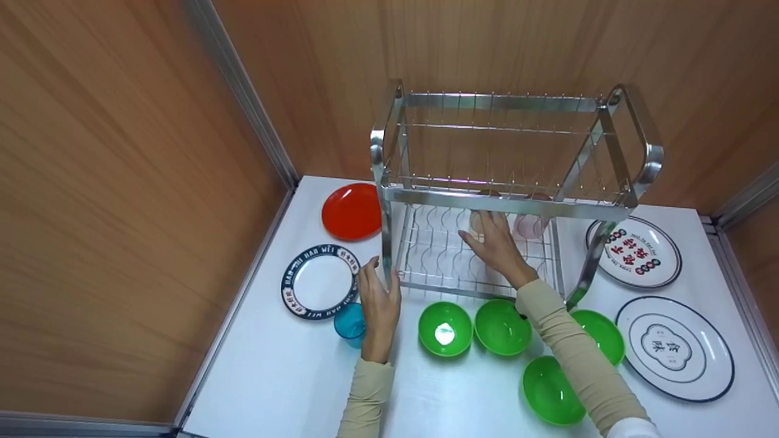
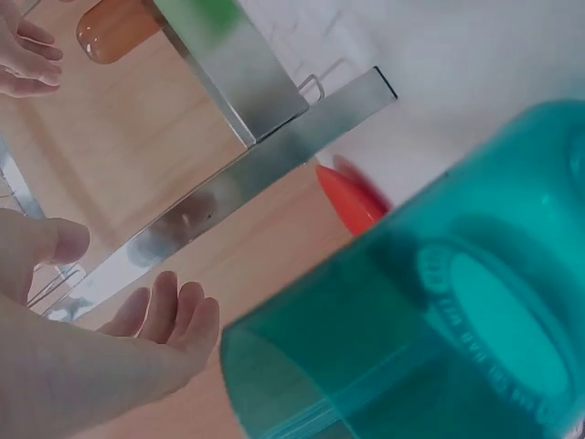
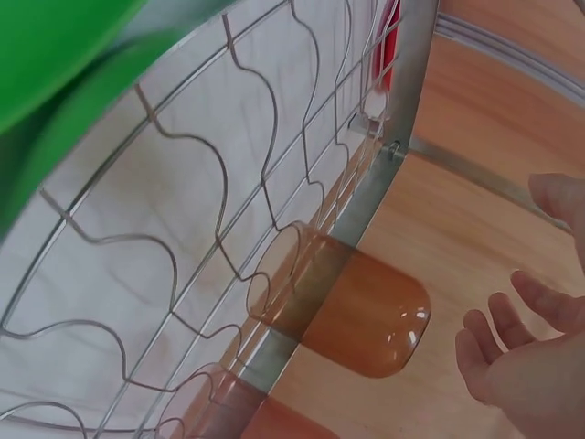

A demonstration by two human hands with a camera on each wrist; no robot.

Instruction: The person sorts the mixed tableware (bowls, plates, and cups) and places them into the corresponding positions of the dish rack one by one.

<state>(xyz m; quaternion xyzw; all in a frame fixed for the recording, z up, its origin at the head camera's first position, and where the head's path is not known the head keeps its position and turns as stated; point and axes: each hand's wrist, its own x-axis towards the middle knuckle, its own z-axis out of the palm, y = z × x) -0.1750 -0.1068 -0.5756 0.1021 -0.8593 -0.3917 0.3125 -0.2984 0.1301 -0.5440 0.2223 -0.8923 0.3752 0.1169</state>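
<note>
Two loosely spread, empty grips: the right hand (image 1: pixel 499 252) reaches over the lower tier, just beside an amber tumbler (image 3: pixel 366 315); the left hand (image 1: pixel 378 304) hangs by the post of the metal dish rack (image 1: pixel 511 204), close enough, I'd guess, to steady it. The tumbler stands mouth-down beside a pink tumbler (image 1: pixel 529 227), presumably to drain. From the head, fingers partly hide it; the right wrist view shows its rounded base and the gap. The left wrist view shows a lettered plate (image 1: pixel 320 283) through the teal cup (image 1: pixel 349 323). Green bowls (image 1: pixel 502 328) sit mouth-up on the white surface (image 1: pixel 268 377), probably for easy reach.
</note>
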